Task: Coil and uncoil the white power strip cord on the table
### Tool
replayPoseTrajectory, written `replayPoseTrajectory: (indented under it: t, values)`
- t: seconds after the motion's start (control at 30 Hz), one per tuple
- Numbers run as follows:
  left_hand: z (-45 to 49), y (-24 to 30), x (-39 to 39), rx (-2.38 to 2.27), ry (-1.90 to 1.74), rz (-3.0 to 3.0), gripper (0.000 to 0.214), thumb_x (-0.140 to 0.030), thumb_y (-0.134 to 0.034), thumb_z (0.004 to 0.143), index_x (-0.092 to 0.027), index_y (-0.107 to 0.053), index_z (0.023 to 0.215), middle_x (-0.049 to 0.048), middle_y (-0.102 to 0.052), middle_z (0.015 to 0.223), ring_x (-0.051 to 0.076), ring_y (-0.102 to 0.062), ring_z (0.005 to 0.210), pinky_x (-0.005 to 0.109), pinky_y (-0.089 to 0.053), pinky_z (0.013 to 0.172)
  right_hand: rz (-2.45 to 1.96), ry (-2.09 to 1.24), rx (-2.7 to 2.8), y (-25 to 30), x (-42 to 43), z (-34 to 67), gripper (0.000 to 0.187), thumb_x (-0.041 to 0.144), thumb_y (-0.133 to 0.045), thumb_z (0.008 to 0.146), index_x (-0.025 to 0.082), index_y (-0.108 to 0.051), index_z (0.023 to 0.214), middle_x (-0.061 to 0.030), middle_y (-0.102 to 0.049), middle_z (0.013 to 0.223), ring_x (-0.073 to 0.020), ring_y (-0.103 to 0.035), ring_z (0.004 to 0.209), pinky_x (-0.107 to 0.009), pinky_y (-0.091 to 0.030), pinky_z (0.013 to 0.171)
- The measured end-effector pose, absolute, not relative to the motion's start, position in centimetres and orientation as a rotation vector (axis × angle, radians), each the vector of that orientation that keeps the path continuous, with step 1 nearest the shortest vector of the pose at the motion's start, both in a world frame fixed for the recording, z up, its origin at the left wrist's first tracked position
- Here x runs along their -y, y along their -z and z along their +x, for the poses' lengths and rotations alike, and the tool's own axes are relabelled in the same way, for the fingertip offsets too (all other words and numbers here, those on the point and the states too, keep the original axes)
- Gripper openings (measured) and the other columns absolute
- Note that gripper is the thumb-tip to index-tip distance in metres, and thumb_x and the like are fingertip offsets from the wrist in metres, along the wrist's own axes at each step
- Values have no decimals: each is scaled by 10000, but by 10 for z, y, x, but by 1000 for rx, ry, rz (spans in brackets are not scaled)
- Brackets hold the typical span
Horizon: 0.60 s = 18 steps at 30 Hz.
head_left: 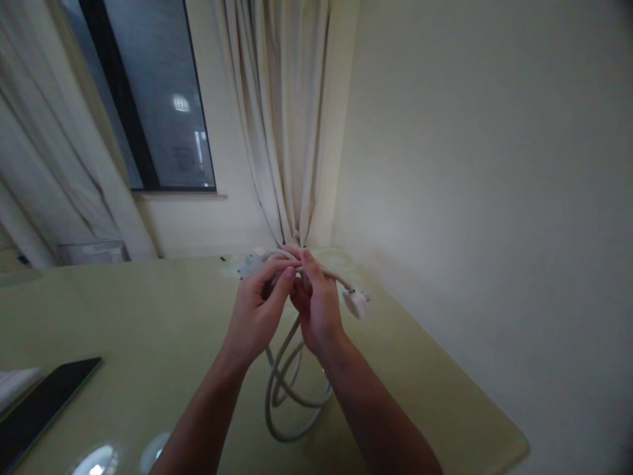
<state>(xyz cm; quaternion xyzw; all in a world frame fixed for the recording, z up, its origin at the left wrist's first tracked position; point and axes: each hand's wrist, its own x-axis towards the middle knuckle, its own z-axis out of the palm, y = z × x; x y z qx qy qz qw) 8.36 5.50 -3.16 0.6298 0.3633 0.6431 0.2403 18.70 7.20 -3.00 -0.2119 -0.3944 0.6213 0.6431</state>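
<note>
Both my hands are raised above a pale green table [148,316] and pinch a white cable [284,389] between them. My left hand [257,310] has its thumb and fingers closed on the cable near its top. My right hand [316,307] is closed on the same stretch, right beside the left. A white plug [356,303] sticks out to the right of my right hand. Another white end [250,264] shows to the left, behind my left hand. Below my wrists the cable hangs in several loops down to the table.
A dark flat device [44,406] lies at the table's left front edge beside something white [14,386]. Beige curtains [281,119] and a dark window [153,99] stand behind the table. A plain wall [484,198] runs along the right side.
</note>
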Motion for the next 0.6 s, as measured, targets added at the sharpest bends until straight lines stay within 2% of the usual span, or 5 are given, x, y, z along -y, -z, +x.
replayPoseTrajectory:
  t: [0.1, 0.27, 0.37, 0.5, 0.6]
  values:
    - [91, 33, -55, -930, -1641, 1587, 261, -437, -726, 952, -202, -763, 845, -9, -550, 652, 94, -401, 515, 215, -272, 436, -478, -1392, 888, 28, -75, 190, 479, 649, -798, 807, 240, -824, 1055, -79, -782, 943, -150, -585, 658, -256, -377, 510]
    - [94, 34, -56, -828, -1537, 1212, 359, -497, -847, 840, -193, -658, 846, -48, -522, 654, 31, -268, 439, 178, -153, 393, -523, -1309, 1061, 27, -80, 196, 579, 755, -686, 872, 221, -845, 1031, 19, -522, 566, -95, -310, 470, -254, -195, 432]
    - [96, 35, -56, -818, -1502, 1169, 390, -532, -852, 832, -198, -678, 936, -53, -503, 689, 29, -283, 464, 162, -169, 408, -535, -1246, 1163, 26, -79, 199, 639, 811, -626, 889, 215, -849, 952, 39, -408, 546, -92, -267, 478, -259, -166, 435]
    - [97, 38, -56, -829, -1604, 1155, 388, -530, -818, 872, -246, -700, 1109, -59, -490, 697, 47, -331, 494, 162, -209, 439, -545, -1255, 1168, 25, -78, 200, 588, 800, -673, 866, 233, -801, 952, 31, -460, 623, -97, -315, 507, -258, -209, 453]
    - [98, 39, -56, -807, -1689, 1238, 400, -461, -819, 883, -277, -702, 1217, -38, -589, 755, 55, -367, 486, 188, -227, 432, -535, -1281, 1087, 27, -84, 199, 532, 764, -749, 823, 254, -719, 969, 28, -523, 703, -114, -398, 554, -259, -289, 483]
